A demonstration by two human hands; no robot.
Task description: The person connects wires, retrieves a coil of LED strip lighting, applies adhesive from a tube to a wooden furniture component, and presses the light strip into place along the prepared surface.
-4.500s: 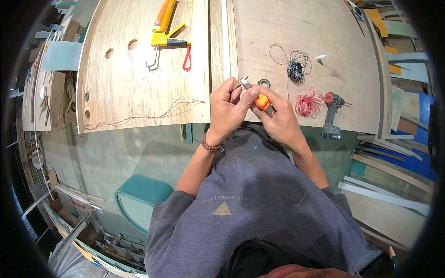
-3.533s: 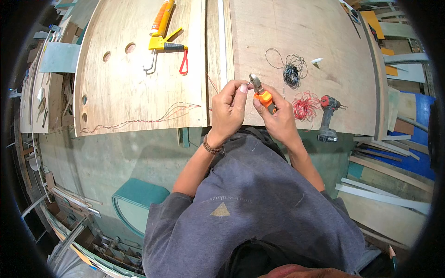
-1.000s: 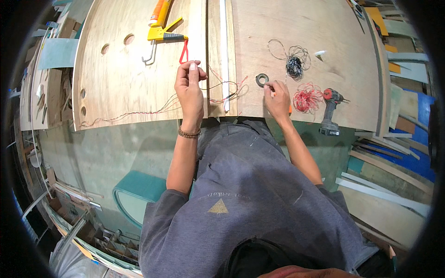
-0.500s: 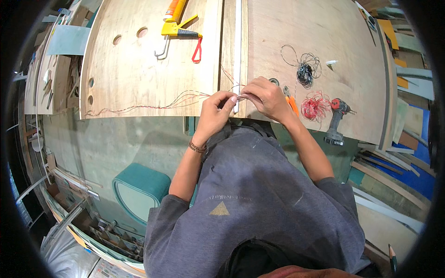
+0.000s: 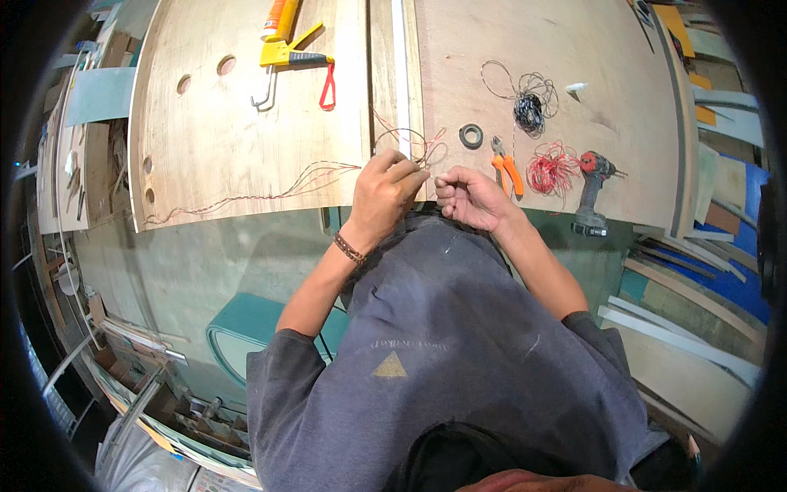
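My left hand (image 5: 384,193) is closed on thin red and black wires (image 5: 321,170), near the front edge of the wooden panels. Beyond its fingers a loose loop of wire curls over the white strip. My right hand (image 5: 477,198) is just to the right, its fingers curled and thumb pressed to the index finger. Whatever its fingertips hold is too small to make out, and a narrow gap parts the two hands. Nearest the right hand lie diagonal cutters (image 5: 511,175) with orange handles and a roll of black tape (image 5: 470,136).
A yellow caulking gun (image 5: 291,56) lies on the left panel, which has round holes. On the right panel are a black wire bundle (image 5: 529,113), a red wire bundle (image 5: 551,170), a small white nozzle (image 5: 576,87) and a cordless drill (image 5: 593,193). A white strip (image 5: 401,74) runs between the panels.
My hands, together at the wires before, have come apart; the right one has turned palm upward. The black tape roll and cutters are now uncovered. The whole view has shifted slightly.
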